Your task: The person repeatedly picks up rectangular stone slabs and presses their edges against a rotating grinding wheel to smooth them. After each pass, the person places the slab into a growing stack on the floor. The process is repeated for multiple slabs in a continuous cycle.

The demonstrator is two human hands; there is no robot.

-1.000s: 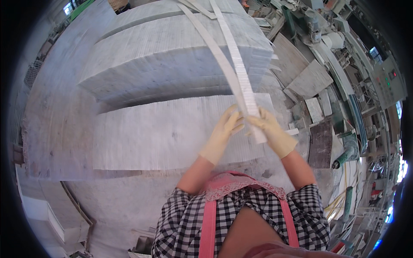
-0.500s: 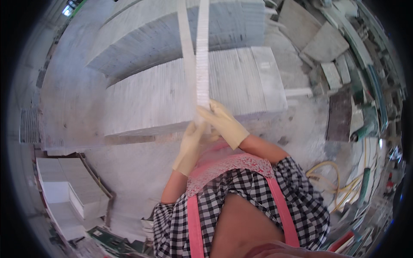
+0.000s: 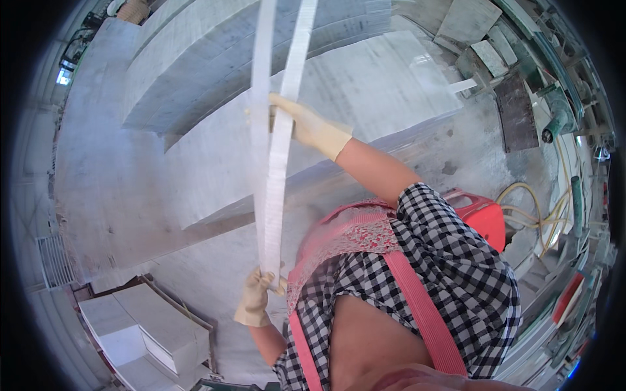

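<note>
A white strap (image 3: 278,176) runs in two lengths from the top of the view down toward my body. My left hand (image 3: 253,300), in a cream rubber glove, pinches its lower end beside my pink apron. Higher up, my right hand (image 3: 316,130), gloved alike, has its fingers closed on the strap lengths; part of the grip is hidden behind them. Beyond the strap lies a long row of pale stone slabs (image 3: 365,85), which my right hand is over. A taller block of pale grey stone slabs (image 3: 215,72) stands behind it.
White box-like pieces (image 3: 156,313) stand at the lower left. On the right are a red plastic stool-like object (image 3: 479,218), a yellow hose (image 3: 544,221), a dark brown slab (image 3: 516,117) and leaning stone offcuts (image 3: 466,26). A metal grille (image 3: 55,260) is at the far left.
My hands, close together before, are now far apart: the left has come down toward my body, the right has moved up and left along the strap. The view has turned, showing the red object.
</note>
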